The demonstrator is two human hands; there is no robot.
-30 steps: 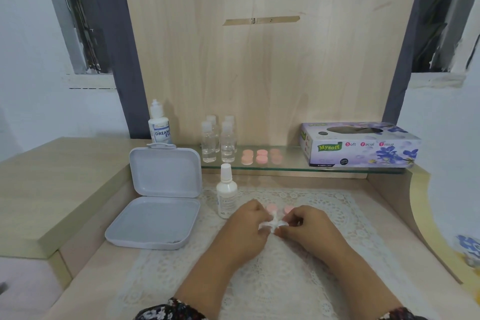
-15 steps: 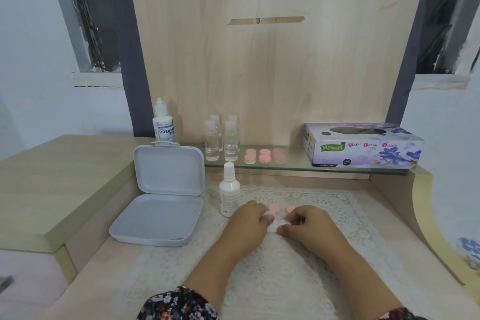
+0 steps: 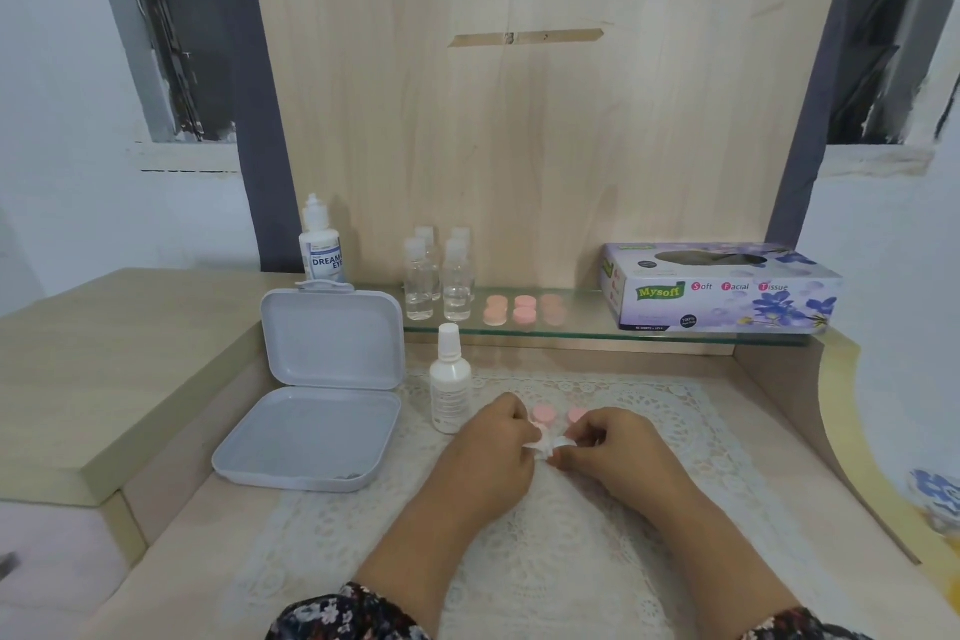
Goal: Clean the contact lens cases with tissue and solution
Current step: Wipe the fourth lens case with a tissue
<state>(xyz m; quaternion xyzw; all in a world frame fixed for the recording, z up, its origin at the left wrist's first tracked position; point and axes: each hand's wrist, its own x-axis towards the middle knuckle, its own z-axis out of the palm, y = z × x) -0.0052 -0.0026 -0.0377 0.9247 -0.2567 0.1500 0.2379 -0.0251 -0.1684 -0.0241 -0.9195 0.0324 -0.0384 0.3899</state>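
Observation:
Both hands meet over the lace mat, working a small white tissue [image 3: 546, 445] between their fingertips. My left hand [image 3: 493, 455] pinches its left side and my right hand [image 3: 615, 452] pinches its right side. Just beyond the fingers lie two pink round caps [image 3: 544, 413] of a contact lens case; whatever else the fingers hold is hidden. A white solution bottle [image 3: 450, 379] stands upright left of my left hand. Several more pink lens cases [image 3: 523, 309] sit on the glass shelf.
An open grey plastic box [image 3: 317, 411] lies at the left of the mat. On the glass shelf [image 3: 571, 327] stand a Dream Eye bottle [image 3: 319, 250], several small clear bottles [image 3: 439, 276] and a Mysoft tissue box [image 3: 719, 288]. A raised wooden ledge [image 3: 104, 359] is at the left.
The hands have stayed together at the same place, the fingers shifting slightly on the tissue. The camera has tilted a little.

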